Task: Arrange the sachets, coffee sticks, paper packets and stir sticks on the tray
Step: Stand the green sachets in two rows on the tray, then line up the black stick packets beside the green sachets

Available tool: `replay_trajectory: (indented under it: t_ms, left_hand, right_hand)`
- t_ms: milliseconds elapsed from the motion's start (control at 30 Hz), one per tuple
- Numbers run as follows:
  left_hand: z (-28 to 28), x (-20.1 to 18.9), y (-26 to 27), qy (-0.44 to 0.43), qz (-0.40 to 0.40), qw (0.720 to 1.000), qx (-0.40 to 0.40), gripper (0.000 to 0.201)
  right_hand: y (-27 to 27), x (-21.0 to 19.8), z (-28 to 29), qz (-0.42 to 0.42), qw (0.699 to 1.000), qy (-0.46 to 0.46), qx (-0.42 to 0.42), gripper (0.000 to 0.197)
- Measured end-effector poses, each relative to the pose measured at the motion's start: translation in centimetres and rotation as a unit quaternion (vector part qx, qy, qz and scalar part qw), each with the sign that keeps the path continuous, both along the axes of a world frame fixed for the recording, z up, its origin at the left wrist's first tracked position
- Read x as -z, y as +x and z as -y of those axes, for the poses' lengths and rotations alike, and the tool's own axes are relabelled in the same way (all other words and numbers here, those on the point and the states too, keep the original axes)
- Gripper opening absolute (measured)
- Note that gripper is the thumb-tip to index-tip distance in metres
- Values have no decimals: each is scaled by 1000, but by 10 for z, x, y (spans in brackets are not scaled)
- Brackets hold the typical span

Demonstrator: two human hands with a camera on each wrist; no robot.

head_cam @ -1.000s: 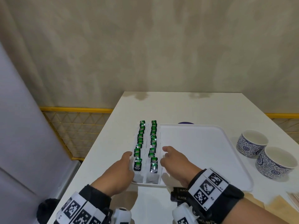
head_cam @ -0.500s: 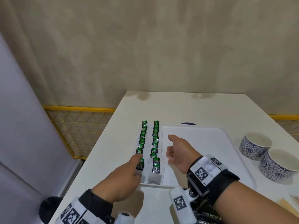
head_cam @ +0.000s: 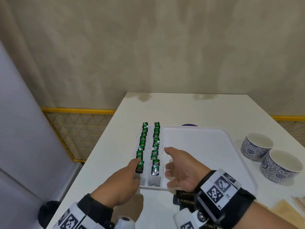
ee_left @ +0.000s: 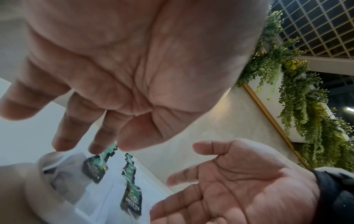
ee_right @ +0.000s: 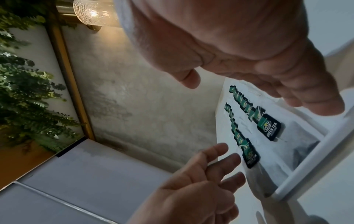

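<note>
A: Where's the tray [head_cam: 214, 164] w/ the sachets?

B: White tray, flat on the white table [head_cam: 189, 109], near the front edge. The sachets [head_cam: 155, 147] lie in two straight rows along its left side — green-and-black "green tea" tags, white bags overlapping each other. The rest of the tray is bare.

A: Left hand?

B: The left hand [head_cam: 122, 180] is at the near-left corner of the tray. Fingers extended, loosely spread, gripping nothing. In the left wrist view the fingertips [ee_left: 99, 147] sit right at the nearest tag of the left row — touching or a hair above, can't tell.

A: And the right?

B: The right hand [head_cam: 183, 171] is just right of the right row, over the tray, palm turned toward the sachets, thumb up. Fingers straight, relaxed, nothing held. Doesn't look to be touching the bags.

A: Other task stuff?

B: Black coffee sticks [head_cam: 184, 198] marked "black cof..." lie on the table at the tray's near edge, partly hidden under the right wrist. Far lower right, a brown paper piece [head_cam: 283, 208] & some thin pale sticks [head_cam: 299, 201] at the frame edge — too cut off to say more.

A: Anything else?

B: Two blue-and-white patterned cups [head_cam: 270, 156], side by side on the table right of the tray. Something dark purple [head_cam: 189, 125] peeks out behind the tray's far rim.
</note>
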State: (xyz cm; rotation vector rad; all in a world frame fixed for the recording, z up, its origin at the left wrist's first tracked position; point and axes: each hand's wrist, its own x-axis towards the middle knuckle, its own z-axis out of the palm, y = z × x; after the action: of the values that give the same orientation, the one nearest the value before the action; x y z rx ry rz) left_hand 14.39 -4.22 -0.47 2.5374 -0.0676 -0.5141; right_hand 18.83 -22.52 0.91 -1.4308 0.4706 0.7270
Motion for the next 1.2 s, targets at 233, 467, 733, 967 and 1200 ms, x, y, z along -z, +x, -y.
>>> replay_trajectory:
  t_ms: [233, 467, 733, 967, 1200]
  left_hand:
    - [-1, 1, -8, -6, -2, 1000, 3, 63]
    - [-9, -7, -23, -37, 10, 999, -11, 59]
    - [-37, -11, -41, -90, 5, 995, -48, 65]
    - [-43, -12, -54, -108, 4, 993, -49, 63]
    - [-50, -13, -70, -110, 14, 993, -45, 51]
  right_hand:
    - [21, -19, 1, 31, 999, -15, -4, 63]
    - [62, -21, -9, 13, 998, 45, 44, 68]
    - [73, -15, -11, 25, 999, 37, 21, 62]
    - [51, -20, 14, 100, 995, -28, -6, 56]
    - [-20, -61, 66, 299, 785, -400, -367, 43]
